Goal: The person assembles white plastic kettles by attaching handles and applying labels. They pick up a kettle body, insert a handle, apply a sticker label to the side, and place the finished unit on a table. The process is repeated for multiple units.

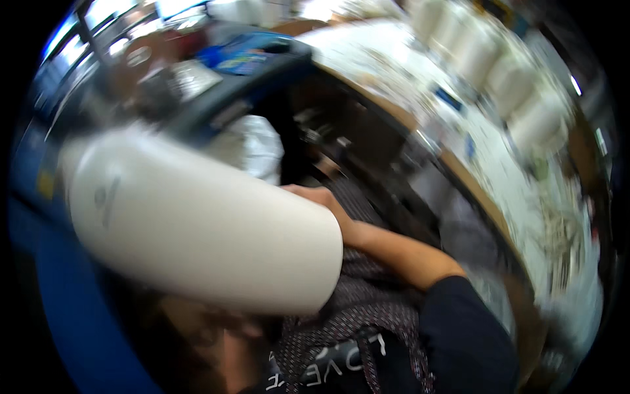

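Observation:
A large cream cylinder [210, 223] with a rounded far end and a small dark mark fills the left and middle of the view, tilted in front of my body. It resembles a big cone of yarn, though blur hides its surface. My right hand [319, 199] grips its upper right side, with most fingers hidden behind it. Under its lower edge is my left hand [233, 323], dark and smeared by motion, so its fingers and any contact cannot be made out. A dark patterned apron [348, 322] covers my front.
Several similar cream cylinders [476, 56] stand along a curved white table [489, 177] on the right, beside scattered scraps. A dark machine frame [262, 69] carries a blue packet [246, 56]. White plastic [261, 148] shows behind the cylinder. A blue panel [79, 308] is at left.

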Tool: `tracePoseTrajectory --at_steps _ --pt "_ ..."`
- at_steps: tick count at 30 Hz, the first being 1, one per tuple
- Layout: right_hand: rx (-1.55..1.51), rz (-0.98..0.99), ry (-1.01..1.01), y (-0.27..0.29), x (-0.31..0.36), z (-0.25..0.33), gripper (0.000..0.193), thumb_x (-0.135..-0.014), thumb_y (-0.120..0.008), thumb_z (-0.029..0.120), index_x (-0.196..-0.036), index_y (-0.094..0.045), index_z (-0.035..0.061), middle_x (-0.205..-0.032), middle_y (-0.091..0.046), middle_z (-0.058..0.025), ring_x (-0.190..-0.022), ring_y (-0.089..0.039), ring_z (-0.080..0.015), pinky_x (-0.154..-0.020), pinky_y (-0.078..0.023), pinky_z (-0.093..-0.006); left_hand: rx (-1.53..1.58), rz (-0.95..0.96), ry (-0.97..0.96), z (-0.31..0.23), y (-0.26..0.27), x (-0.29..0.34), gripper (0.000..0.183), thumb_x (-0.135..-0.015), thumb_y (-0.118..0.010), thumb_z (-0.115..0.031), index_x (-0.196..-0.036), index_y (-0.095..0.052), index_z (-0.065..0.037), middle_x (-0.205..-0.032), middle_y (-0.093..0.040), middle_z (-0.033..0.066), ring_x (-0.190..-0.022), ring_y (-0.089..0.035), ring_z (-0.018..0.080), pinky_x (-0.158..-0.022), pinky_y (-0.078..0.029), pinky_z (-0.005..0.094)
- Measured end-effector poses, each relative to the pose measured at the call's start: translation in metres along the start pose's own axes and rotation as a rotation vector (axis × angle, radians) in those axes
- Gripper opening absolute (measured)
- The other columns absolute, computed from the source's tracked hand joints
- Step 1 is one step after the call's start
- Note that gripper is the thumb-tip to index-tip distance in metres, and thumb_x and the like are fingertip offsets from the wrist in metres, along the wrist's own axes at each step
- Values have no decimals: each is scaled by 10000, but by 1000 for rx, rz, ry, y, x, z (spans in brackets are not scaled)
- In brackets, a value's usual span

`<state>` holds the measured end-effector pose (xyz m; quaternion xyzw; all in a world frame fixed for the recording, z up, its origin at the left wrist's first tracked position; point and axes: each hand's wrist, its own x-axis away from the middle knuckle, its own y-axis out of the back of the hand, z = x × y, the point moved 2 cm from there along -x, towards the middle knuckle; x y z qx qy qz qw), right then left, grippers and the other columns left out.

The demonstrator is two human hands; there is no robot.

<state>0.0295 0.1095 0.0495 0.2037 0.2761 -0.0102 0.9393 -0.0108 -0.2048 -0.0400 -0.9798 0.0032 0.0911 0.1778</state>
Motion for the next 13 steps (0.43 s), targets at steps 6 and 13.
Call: tracePoseTrajectory --at_steps 6,13 --pt "492 -115 128 38 142 -17 366 -854 -616 157 -1218 -652 175 -1013 -714 -67 -851 -692 -255 -724 -552 -351 -32 231 -24 -17 -20 -27 700 -980 -370 -576 -1493 -291 -107 -1479 -378 156 -1319 -423 315 -1108 -325 487" --pt "427 -190 -337 88 266 -36 421 -815 -649 88 -1230 -636 153 -1131 -686 -103 -1006 -672 -196 -828 -553 -333 -169 623 308 8 -101 -34 678 -970 -356 -548 -1402 -429 -29 -1411 -477 157 -1263 -492 293 -1057 -409 441"
